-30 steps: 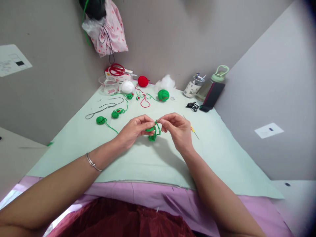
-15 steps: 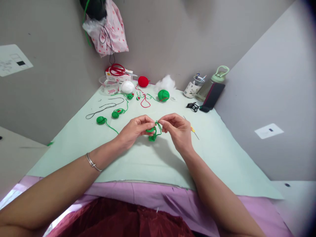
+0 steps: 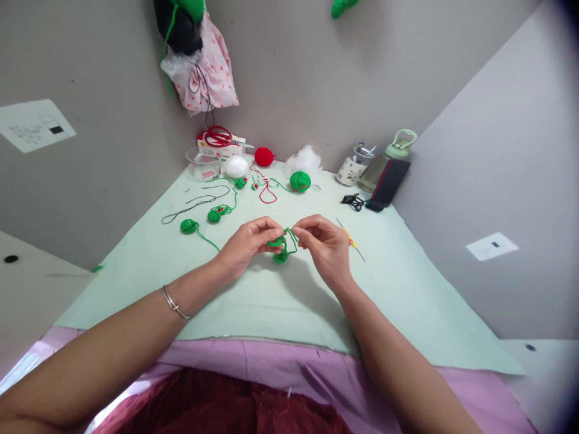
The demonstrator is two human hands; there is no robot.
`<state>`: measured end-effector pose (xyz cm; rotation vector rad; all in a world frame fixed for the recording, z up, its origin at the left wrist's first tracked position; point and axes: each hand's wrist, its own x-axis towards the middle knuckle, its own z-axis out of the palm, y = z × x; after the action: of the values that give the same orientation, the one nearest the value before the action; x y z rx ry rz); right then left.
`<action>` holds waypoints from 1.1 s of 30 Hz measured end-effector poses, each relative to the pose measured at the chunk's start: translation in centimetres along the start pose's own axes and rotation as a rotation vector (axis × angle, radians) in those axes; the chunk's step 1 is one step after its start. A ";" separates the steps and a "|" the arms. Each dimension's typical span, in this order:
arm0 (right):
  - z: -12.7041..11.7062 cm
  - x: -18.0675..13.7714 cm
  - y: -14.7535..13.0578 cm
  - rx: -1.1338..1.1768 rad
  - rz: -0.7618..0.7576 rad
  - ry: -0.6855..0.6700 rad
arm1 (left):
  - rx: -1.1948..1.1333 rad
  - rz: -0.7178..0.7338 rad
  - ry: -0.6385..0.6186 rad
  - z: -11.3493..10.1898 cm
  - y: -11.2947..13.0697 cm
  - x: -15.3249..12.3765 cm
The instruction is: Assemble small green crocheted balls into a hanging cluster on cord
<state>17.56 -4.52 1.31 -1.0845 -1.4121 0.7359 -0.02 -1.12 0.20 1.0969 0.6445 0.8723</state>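
My left hand [image 3: 248, 242] pinches a small green crocheted piece [image 3: 280, 257] above the middle of the table; part of it is hidden behind the fingers. Facing it, my right hand [image 3: 324, 244] has thumb and forefinger closed on green yarn [image 3: 292, 236] that loops down to the piece. The fingertips of both hands are nearly touching. A crochet hook with a yellow grip [image 3: 350, 239] lies on the table just beyond my right hand. To the left of my left hand, a green yarn ball [image 3: 189, 226] trails a strand toward my wrist.
Farther back are a red yarn ball [image 3: 263, 157], a white ball [image 3: 236, 166], a green ball [image 3: 300, 181], white stuffing [image 3: 304, 159] and red scissors [image 3: 220, 137] on a box. A pen cup [image 3: 354, 167], a green-lidded bottle [image 3: 398, 149] and a phone [image 3: 389, 184] stand at back right.
The camera view has tilted slightly up, so everything sits a little lower in the picture. Both hands keep their pinch on the green piece and yarn, with hardly any movement.
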 end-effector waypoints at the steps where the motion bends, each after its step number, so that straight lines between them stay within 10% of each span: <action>1: 0.0 0.0 0.0 -0.006 -0.003 -0.001 | -0.012 -0.007 -0.003 0.0 0.0 0.0; 25: 0.7 -0.9 0.7 -0.544 -0.374 -0.014 | -0.294 -0.136 0.005 0.4 0.0 0.1; 33: -0.6 -0.3 -0.4 -0.493 -0.239 0.096 | -0.330 -0.106 0.029 0.1 0.2 0.3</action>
<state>18.06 -4.98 1.62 -1.2744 -1.6493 0.1589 0.17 -0.91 0.47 0.7485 0.5538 0.8676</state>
